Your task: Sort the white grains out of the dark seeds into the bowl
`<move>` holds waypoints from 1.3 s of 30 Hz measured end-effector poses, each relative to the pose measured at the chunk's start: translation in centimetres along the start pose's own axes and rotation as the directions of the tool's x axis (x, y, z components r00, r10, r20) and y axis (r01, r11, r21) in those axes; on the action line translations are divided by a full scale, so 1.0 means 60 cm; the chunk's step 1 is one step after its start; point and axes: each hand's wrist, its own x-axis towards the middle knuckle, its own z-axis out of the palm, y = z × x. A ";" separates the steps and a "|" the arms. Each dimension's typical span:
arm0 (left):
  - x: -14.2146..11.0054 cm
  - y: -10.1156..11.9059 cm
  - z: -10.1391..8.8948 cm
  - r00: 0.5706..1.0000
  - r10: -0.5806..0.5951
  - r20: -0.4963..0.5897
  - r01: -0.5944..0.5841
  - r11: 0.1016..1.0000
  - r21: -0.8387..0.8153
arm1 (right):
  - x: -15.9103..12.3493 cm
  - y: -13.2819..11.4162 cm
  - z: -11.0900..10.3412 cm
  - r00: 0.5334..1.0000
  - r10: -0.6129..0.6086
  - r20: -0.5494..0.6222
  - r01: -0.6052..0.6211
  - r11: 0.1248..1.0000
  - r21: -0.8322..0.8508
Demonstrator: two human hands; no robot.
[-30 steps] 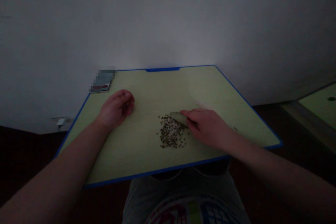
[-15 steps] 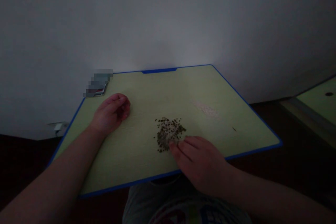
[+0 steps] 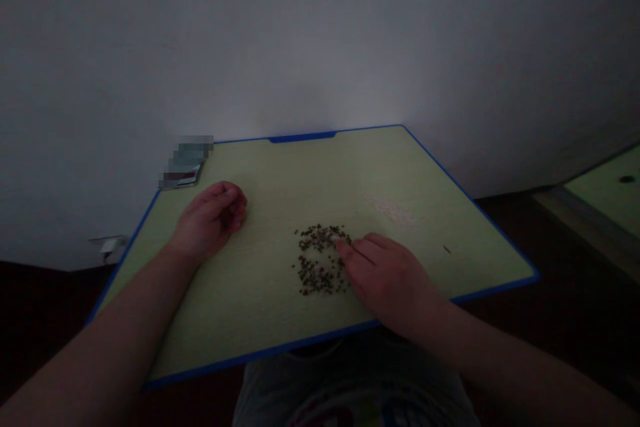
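Note:
A loose spread of small dark grains (image 3: 316, 275) mixed with pale ones lies on the light table (image 3: 240, 300) in front of me. A bare gap runs across its middle. My right hand (image 3: 387, 277) is at the right side of the spread, fingers bent and pressed together. Its fingertips touch the upper part; whatever they pinch is too small to make out. My left hand (image 3: 210, 217) rests on its side at the table's left, fingers curled in, with nothing seen in them. Beyond my right hand lies a patch of pale grains (image 3: 394, 209).
A blurred, flat device-like object (image 3: 185, 163) lies at the table's far left corner. A small brown sliver (image 3: 447, 249) lies at the right. Blue edging (image 3: 435, 155) borders the table, which stands against a wall. A plug (image 3: 107, 245) sits low on the left wall.
My right hand has moved from the near edge of the grains up and away from me. The single pile is now parted by a bare gap. My left hand stays put.

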 end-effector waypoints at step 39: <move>-0.003 0.004 0.003 1.000 -0.009 0.013 0.010 1.000 -0.013 | -0.077 0.065 -0.047 0.984 0.159 0.075 -0.173 0.953 0.249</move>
